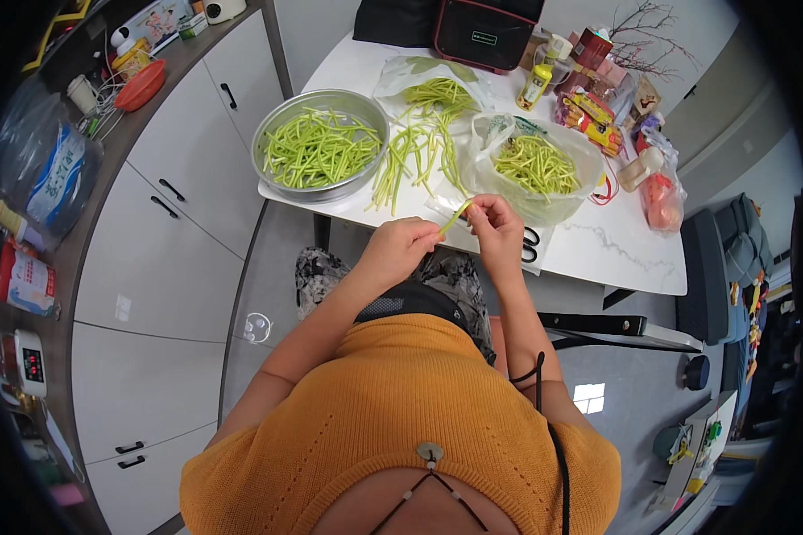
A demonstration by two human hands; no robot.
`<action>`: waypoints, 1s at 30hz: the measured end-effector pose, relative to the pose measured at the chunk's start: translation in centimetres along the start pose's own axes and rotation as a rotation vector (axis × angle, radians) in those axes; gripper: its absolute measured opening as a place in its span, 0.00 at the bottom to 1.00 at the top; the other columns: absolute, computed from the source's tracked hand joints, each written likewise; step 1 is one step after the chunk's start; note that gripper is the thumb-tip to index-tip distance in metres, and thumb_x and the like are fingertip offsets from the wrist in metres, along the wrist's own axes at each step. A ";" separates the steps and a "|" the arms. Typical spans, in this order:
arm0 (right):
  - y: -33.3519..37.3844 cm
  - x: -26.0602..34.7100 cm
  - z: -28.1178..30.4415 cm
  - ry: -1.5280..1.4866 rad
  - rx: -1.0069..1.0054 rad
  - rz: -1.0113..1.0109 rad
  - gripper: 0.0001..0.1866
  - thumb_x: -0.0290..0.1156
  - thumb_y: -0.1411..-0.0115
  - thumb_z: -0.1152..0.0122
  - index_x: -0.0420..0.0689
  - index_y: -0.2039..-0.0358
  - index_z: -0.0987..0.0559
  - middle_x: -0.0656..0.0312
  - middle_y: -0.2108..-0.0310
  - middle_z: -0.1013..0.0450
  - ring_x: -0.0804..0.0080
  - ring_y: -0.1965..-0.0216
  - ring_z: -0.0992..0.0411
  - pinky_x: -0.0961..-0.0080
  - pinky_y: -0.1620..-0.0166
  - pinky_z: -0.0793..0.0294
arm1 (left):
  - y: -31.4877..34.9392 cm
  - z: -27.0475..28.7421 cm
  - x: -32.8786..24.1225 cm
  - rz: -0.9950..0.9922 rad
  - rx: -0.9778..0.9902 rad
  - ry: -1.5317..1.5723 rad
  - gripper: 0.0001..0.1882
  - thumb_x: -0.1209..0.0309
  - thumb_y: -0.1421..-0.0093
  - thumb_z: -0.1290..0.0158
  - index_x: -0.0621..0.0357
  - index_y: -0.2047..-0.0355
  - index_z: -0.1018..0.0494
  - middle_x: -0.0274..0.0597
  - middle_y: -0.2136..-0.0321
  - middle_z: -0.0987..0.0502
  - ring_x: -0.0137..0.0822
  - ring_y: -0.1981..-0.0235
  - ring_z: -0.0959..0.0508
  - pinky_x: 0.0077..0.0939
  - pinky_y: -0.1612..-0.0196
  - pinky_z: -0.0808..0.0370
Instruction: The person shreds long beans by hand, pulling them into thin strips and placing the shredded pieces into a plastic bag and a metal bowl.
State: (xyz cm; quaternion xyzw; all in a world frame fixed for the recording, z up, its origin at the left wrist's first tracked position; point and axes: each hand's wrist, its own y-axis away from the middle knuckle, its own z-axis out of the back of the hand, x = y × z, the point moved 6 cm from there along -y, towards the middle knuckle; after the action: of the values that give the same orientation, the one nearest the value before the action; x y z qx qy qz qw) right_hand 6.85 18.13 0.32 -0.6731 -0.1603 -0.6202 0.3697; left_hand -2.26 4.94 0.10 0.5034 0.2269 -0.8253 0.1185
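Note:
Over the table's front edge, my left hand (398,250) and my right hand (498,230) pinch a thin green vegetable stem (456,217) between them, one at each end. Both hands have their fingers closed on it. Cut-length green pieces (319,147) fill a round metal pan (317,193) at the left. Longer stems (417,159) lie loose in the middle, spilling from a clear plastic bag (391,78). To the right, a white plastic bag (484,143) stands open with more short pieces (535,166) inside. Black-handled scissors (530,244) lie beside my right hand, partly hidden.
A white table (638,259) carries everything. At its back stand a black appliance (482,40), a yellow bottle (534,87) and packaged food (589,120). A bag with reddish contents (661,201) sits at the right. White cabinets (152,259) curve along the left.

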 end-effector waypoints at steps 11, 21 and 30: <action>0.6 -0.1 -1.2 -0.656 0.367 -0.343 0.13 0.32 0.44 0.44 0.42 0.59 0.30 0.64 0.72 0.32 0.83 0.78 0.39 0.90 0.79 0.39 | -0.1 0.3 1.8 0.124 -0.003 0.173 0.10 0.71 0.42 0.54 0.65 0.68 0.25 0.35 0.78 0.26 0.23 0.74 0.29 0.16 0.68 0.32; 1.3 -0.1 -2.0 -0.910 0.605 -0.405 0.28 0.42 0.46 0.41 0.39 0.49 0.33 0.68 0.69 0.35 0.84 0.76 0.45 0.91 0.77 0.44 | -0.2 0.1 0.7 0.093 0.060 0.282 0.10 0.70 0.41 0.54 0.63 0.67 0.25 0.29 0.79 0.28 0.18 0.77 0.34 0.12 0.72 0.37; 1.3 -1.0 -2.0 -0.856 0.591 -0.349 0.20 0.39 0.48 0.39 0.41 0.59 0.28 0.71 0.69 0.37 0.84 0.76 0.45 0.90 0.78 0.47 | 0.0 -0.6 0.6 0.141 0.147 0.299 0.10 0.69 0.40 0.54 0.62 0.68 0.25 0.29 0.78 0.28 0.18 0.77 0.34 0.12 0.72 0.37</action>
State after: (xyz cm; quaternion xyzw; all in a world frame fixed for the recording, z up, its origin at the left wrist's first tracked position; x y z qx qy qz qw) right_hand 6.16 16.12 -1.12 -0.6963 -0.5730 -0.2714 0.3364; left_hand -2.12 5.22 -0.70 0.6424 0.1453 -0.7452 0.1038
